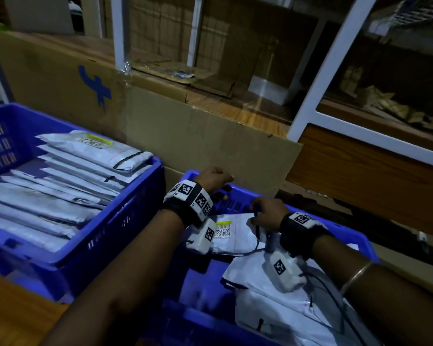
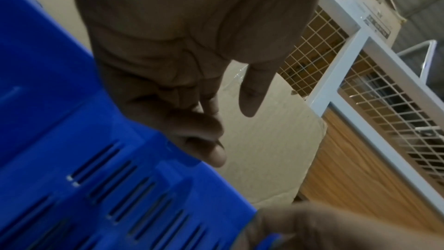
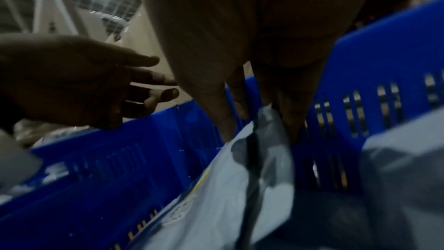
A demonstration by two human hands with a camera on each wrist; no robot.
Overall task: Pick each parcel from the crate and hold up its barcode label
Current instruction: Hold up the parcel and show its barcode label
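Right wrist view: right hand fingertips pinching top edge of white poly mailer, near black seal strip. Left hand empty, fingers loosely spread above far rim of blue crate. Mailer lying inside crate against far wall, atop other white parcels. Likely light, floppy, slick film; best gripped at sealed edge. Barcode label with yellow band facing up.

Parcels in right crate, stack in left crate.
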